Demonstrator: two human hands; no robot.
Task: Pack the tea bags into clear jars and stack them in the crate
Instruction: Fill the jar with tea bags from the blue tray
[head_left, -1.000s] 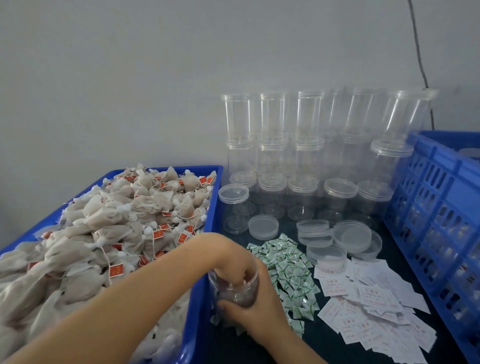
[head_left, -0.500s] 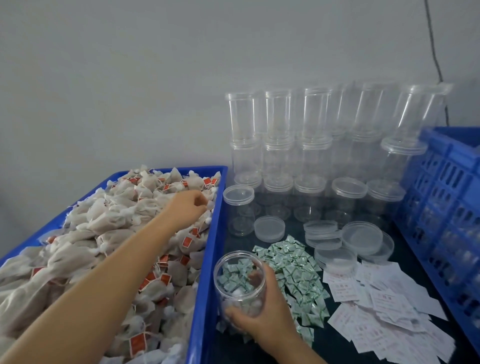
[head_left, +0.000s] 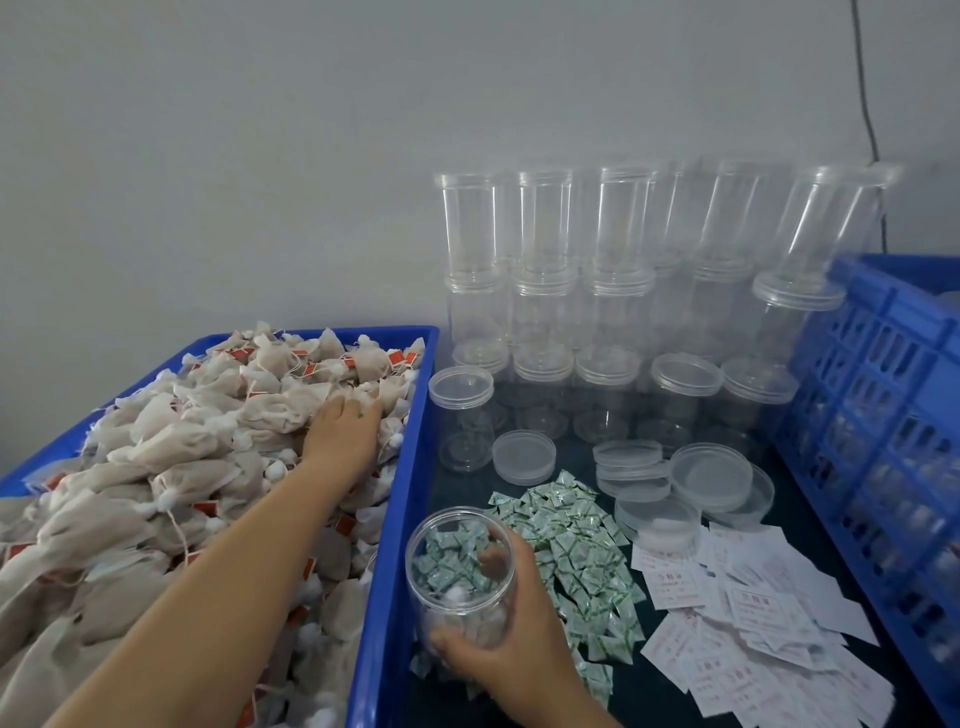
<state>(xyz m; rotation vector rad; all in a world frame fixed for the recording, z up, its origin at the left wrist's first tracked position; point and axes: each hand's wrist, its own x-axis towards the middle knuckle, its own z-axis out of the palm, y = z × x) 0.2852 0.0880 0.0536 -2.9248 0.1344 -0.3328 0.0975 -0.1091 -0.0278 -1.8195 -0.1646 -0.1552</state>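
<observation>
1. Filling step: right hand (head_left: 511, 644) clamped round open clear jar (head_left: 462, 577) on bench.
2. Left hand (head_left: 345, 426), fingers spread flat, on tea bags (head_left: 218, 431) in blue tray (head_left: 384, 561).
3. Next: pinching a bag, carrying to jar mouth.

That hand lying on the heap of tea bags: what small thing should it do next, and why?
Probably curl its fingers round a few tea bags. The left hand rests flat on the heap holding nothing, while the right hand grips an open jar that looks mostly empty.
</observation>
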